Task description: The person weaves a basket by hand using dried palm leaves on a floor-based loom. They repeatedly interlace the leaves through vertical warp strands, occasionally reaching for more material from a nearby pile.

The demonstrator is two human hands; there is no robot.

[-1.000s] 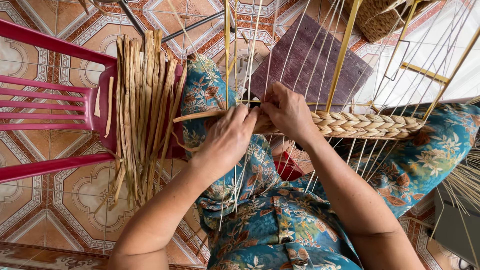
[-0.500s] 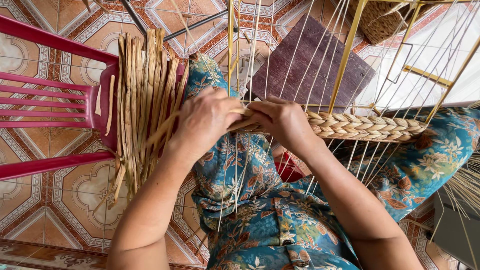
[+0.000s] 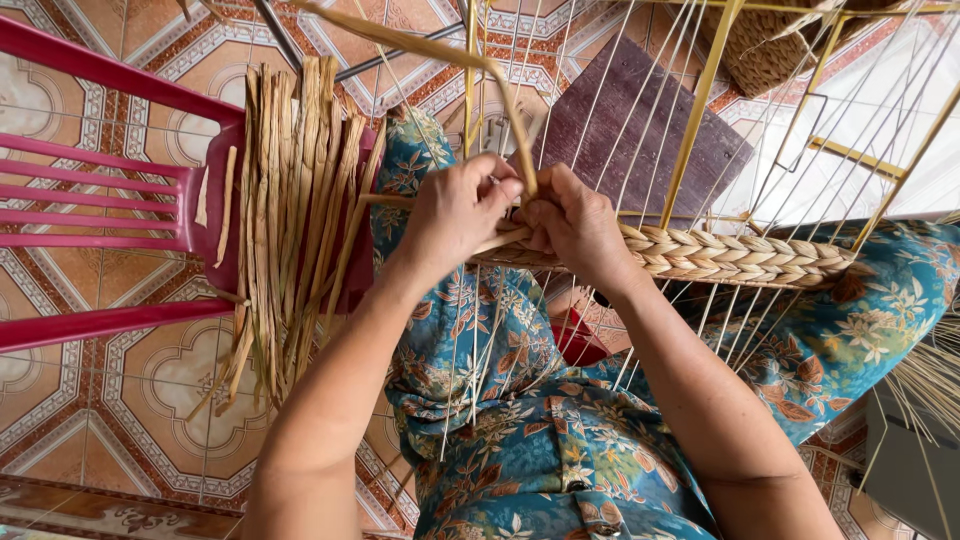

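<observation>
I see my left hand (image 3: 455,215) and right hand (image 3: 578,225) pressed close together at the middle of the scene, both pinched shut on one long dried reed strip (image 3: 430,45) that arcs up and away to the far left. The fingers meet at the left end of a woven braid (image 3: 740,258), which runs rightward across thin pale strands (image 3: 640,110) strung on a yellow wire frame (image 3: 700,110). All this sits over my lap in blue floral cloth (image 3: 520,440). To the left, a bundle of dried reeds (image 3: 290,220) lies on a red plastic chair (image 3: 110,190), standing on a patterned tile floor (image 3: 120,400). A dark purple board (image 3: 625,125) lies beyond the frame.
</observation>
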